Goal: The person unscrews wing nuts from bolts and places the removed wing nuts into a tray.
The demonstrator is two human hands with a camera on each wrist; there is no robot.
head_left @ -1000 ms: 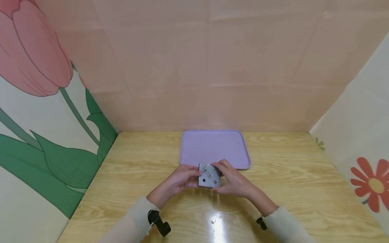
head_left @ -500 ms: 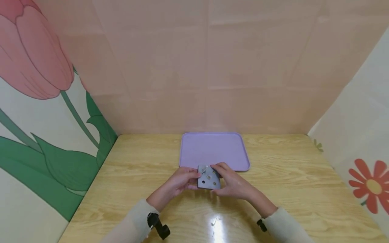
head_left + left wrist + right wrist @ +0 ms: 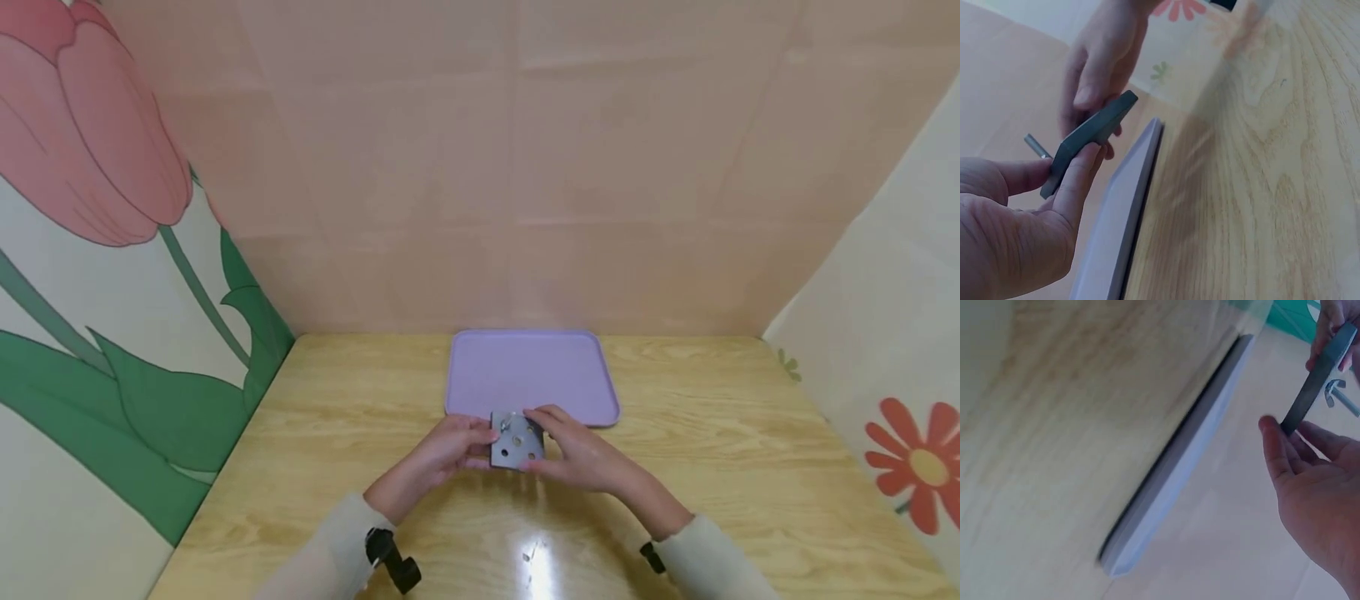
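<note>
A dark grey plate (image 3: pixel 515 453) with several round holes is held up between both hands, above the table and just in front of the tray. My left hand (image 3: pixel 450 443) pinches its left edge, thumb on the upper face and fingers beneath. On the opposite side, my right hand (image 3: pixel 581 456) grips the plate with its thumb at the near edge and fingers at the far edge. A wing nut (image 3: pixel 1332 392) on a threaded screw sits on one face; the screw (image 3: pixel 1036 145) sticks out near my left thumb in the left wrist view.
A purple tray (image 3: pixel 528 367) lies at the back middle of the wooden table (image 3: pixel 337 392), against a pinkish backdrop (image 3: pixel 420 167). Flower-printed panels stand left and right. Black straps with small cameras (image 3: pixel 393 560) are on the sleeves.
The right thumb has shifted slightly onto the plate's near edge. Both hands keep their hold on the plate. The head view has tilted a little, so the scene sits slightly lower.
</note>
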